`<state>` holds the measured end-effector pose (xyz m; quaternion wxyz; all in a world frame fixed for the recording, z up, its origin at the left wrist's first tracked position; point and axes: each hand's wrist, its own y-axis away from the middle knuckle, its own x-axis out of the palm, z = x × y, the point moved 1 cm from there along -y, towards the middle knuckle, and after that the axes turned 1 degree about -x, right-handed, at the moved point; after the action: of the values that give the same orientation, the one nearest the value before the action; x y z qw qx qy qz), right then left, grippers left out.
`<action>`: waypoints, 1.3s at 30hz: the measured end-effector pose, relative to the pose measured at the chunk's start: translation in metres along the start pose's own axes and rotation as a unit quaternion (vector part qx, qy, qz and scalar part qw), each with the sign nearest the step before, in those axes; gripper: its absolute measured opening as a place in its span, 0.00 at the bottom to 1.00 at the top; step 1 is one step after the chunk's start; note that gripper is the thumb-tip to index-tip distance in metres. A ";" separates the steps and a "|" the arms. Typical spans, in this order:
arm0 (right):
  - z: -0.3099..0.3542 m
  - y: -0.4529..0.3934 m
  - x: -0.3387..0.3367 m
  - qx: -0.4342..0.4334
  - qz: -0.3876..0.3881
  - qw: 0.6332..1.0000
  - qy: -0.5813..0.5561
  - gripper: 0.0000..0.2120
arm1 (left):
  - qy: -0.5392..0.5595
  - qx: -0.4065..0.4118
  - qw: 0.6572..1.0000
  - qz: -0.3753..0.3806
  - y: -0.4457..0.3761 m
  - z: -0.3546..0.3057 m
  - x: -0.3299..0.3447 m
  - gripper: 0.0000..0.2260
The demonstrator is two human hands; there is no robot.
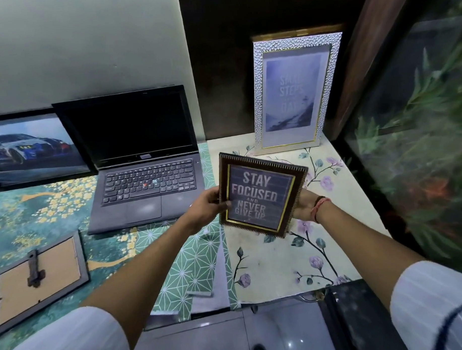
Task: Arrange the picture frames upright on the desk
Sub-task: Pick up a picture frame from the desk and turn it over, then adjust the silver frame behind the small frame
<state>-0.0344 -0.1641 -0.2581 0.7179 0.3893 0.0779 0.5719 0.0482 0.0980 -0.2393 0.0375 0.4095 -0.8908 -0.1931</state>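
At the far left a black-framed car picture (32, 149) stands leaning against the wall, and below it a grey frame (38, 279) lies face down on the surface (275, 262), its brown backing and stand strut showing. Just right of the car picture an open laptop (143, 162) sits with a dark screen, on the green patterned cloth. Right of the laptop's front corner, the left hand (207, 207) grips the left edge of a dark brown frame (262, 194) reading "STAY FOCUSED AND NEVER GIVE UP"; its fingers (224, 204) are closed around that edge, the thumb lying on the glass. The frame is held above the floral cloth, tilted slightly clockwise and facing the camera. The right hand (303, 203) holds the frame's right edge from behind, its fingers hidden by the frame, a red thread on the wrist. Behind, a silver textured frame (296, 92) stands upright near the dark back wall.
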 end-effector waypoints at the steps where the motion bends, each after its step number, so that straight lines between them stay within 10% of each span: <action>1: -0.007 0.003 -0.005 -0.022 0.006 1.000 0.000 0.14 | -0.004 -0.004 1.000 -0.006 -0.002 0.003 0.001 0.12; 13: -0.103 0.041 -0.022 -0.228 -0.098 0.939 0.235 0.14 | -0.059 -0.024 0.997 -0.037 0.005 0.025 0.007 0.15; 24: -0.104 0.039 -0.031 -0.182 -0.198 0.921 0.282 0.16 | -0.018 -0.043 0.997 -0.064 0.016 0.023 -0.003 0.23; 31: -0.006 0.015 -0.068 -0.219 -0.316 0.875 0.295 0.13 | 0.035 0.024 0.974 -0.224 -0.032 -0.066 -0.034 0.19; 39: 0.161 -0.041 -0.074 -0.285 -0.290 0.869 0.282 0.13 | -0.027 -0.018 0.995 -0.092 -0.147 -0.166 0.007 0.10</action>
<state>0.0612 -0.3070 -0.1993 0.8786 -0.0504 0.2206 0.4206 0.1857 -0.0461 -0.1420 0.0032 0.4841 -0.8462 -0.2226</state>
